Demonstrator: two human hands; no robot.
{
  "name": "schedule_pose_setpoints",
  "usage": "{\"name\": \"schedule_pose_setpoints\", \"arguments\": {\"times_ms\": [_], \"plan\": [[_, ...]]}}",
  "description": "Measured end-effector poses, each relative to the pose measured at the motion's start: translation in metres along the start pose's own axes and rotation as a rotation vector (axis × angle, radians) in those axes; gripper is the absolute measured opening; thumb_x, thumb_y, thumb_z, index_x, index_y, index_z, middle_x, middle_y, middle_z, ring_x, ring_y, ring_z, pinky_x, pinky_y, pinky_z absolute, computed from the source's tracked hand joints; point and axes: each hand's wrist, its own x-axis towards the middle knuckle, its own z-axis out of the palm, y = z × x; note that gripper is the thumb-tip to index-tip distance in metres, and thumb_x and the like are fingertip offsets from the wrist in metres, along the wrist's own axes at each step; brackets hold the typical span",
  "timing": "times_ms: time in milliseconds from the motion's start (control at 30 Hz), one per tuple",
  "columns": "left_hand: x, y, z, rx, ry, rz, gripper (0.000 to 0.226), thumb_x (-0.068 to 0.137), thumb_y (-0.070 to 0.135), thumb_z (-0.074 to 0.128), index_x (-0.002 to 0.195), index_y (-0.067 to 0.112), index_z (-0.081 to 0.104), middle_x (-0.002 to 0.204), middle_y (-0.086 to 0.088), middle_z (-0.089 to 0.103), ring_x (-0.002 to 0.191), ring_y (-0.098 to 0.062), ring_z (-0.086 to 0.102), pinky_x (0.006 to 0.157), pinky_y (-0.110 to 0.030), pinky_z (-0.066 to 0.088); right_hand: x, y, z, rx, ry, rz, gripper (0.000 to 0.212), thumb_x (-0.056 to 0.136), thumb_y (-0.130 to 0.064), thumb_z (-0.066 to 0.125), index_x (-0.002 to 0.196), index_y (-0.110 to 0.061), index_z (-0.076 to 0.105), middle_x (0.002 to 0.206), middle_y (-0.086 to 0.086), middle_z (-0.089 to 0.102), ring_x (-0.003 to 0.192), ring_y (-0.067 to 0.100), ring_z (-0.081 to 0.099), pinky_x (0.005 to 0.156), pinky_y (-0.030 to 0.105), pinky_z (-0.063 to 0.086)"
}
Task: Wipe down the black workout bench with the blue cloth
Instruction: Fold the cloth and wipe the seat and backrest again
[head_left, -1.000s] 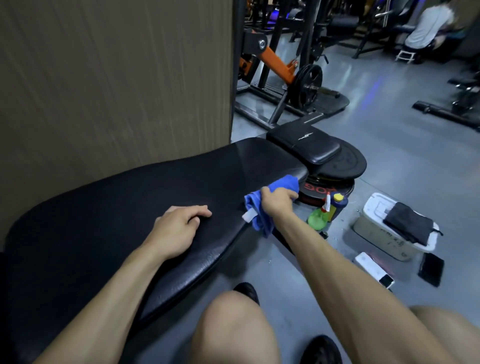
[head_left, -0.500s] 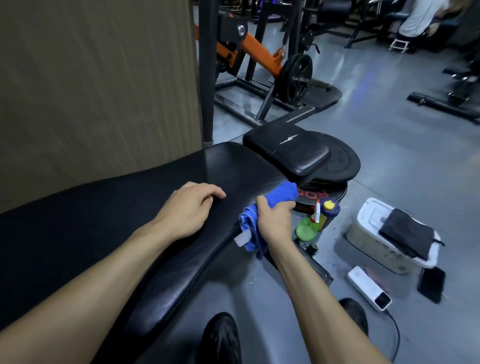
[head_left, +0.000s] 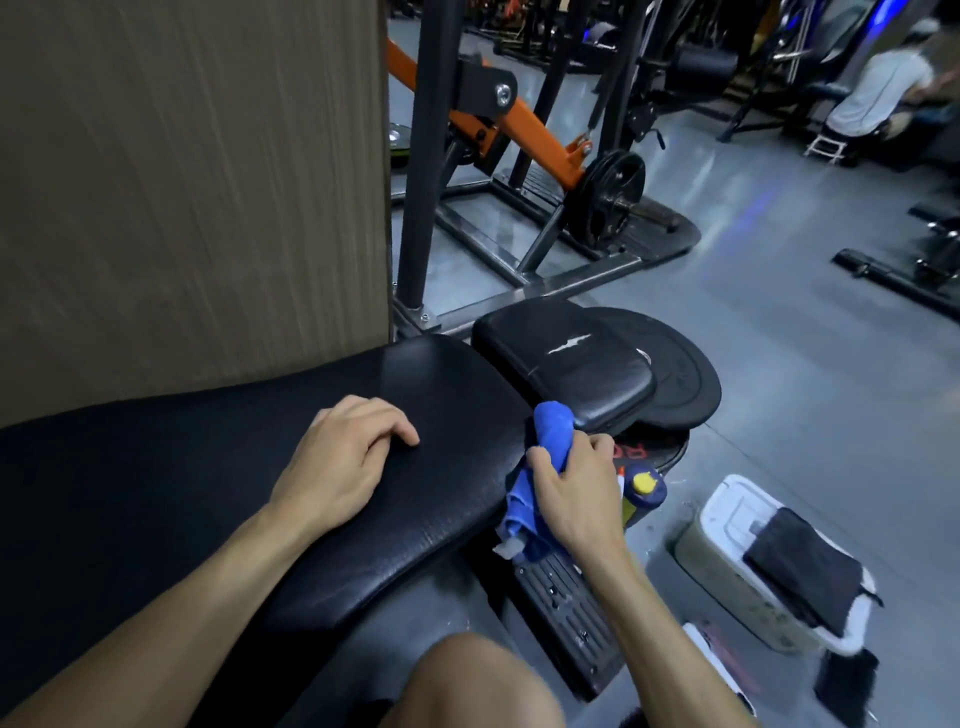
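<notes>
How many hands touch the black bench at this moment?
2. The left hand rests on the black bench top; the right hand holds the blue cloth against its side edge.

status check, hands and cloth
Right hand grips blue cloth at bench edge. Left hand rests on pad. Spray bottle just beyond.

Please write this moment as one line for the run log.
right hand: grips crumpled blue cloth at edge of padded black workout bench | left hand: rests on bench top | wiping: ongoing

Open bench top leftward; small pad, bottle and bin close right.
</notes>
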Motion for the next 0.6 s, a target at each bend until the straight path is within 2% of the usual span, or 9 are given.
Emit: {"name": "schedule_pose_setpoints", "arguments": {"times_ms": [133, 233, 267, 433, 500, 600], "plan": [[-0.001, 0.0, 0.001, -0.026, 0.005, -0.02, 0.039, 0.092, -0.002, 0.056, 0.091, 0.035, 0.069, 0.1, 0.027, 0.065, 0.103, -0.005, 0.055, 0.096, -0.042, 0.046, 0.002, -0.004, -0.002, -0.117, 0.027, -0.012, 0.033, 0.093, -0.044, 0.051, 0.095, -0.012, 0.052, 0.105, 0.007, 0.052, 0.081, 0.025, 0.05, 0.068, 0.036, 0.03], [0.0, 0.001, 0.002, -0.029, 0.017, -0.029, 0.038, 0.092, 0.0, 0.058, 0.09, 0.036, 0.069, 0.099, 0.029, 0.065, 0.104, -0.002, 0.055, 0.096, -0.041, 0.045, 0.007, -0.008, -0.005, -0.151, 0.102, -0.087, 0.035, 0.094, -0.038, 0.053, 0.118, -0.012, 0.049, 0.107, 0.008, 0.061, 0.09, 0.033, 0.061, 0.068, 0.036, 0.035], [0.0, 0.001, 0.003, -0.026, 0.016, -0.031, 0.037, 0.092, 0.001, 0.058, 0.09, 0.036, 0.068, 0.1, 0.029, 0.064, 0.104, -0.002, 0.055, 0.096, -0.039, 0.044, 0.012, -0.011, -0.007, -0.204, 0.117, -0.12, 0.034, 0.095, -0.035, 0.053, 0.12, -0.013, 0.047, 0.106, 0.009, 0.064, 0.091, 0.036, 0.063, 0.068, 0.036, 0.036], [0.0, 0.001, 0.005, -0.017, -0.018, -0.06, 0.027, 0.094, 0.02, 0.049, 0.093, 0.04, 0.068, 0.103, 0.029, 0.062, 0.11, -0.002, 0.053, 0.098, -0.024, 0.034, 0.044, -0.034, -0.01, -0.558, 0.026, -0.28, 0.013, 0.094, -0.019, 0.046, 0.103, -0.01, 0.046, 0.099, 0.013, 0.066, 0.09, 0.039, 0.064, 0.061, 0.036, 0.029], [0.001, 0.003, 0.006, -0.008, -0.035, -0.079, 0.027, 0.094, 0.024, 0.048, 0.094, 0.041, 0.068, 0.104, 0.029, 0.061, 0.112, -0.002, 0.051, 0.098, -0.016, 0.028, 0.056, -0.048, -0.006, -0.6, 0.016, -0.33, 0.014, 0.088, -0.013, 0.049, 0.101, -0.007, 0.052, 0.096, 0.017, 0.068, 0.087, 0.04, 0.067, 0.06, 0.035, 0.029], [0.001, 0.004, 0.007, -0.014, -0.031, -0.088, 0.026, 0.094, 0.023, 0.05, 0.093, 0.04, 0.069, 0.104, 0.027, 0.061, 0.111, -0.002, 0.052, 0.097, -0.014, 0.027, 0.081, -0.07, 0.011, -0.605, 0.007, -0.398, 0.016, 0.085, -0.011, 0.054, 0.099, -0.005, 0.056, 0.097, 0.019, 0.07, 0.088, 0.039, 0.069, 0.061, 0.033, 0.031]]}}
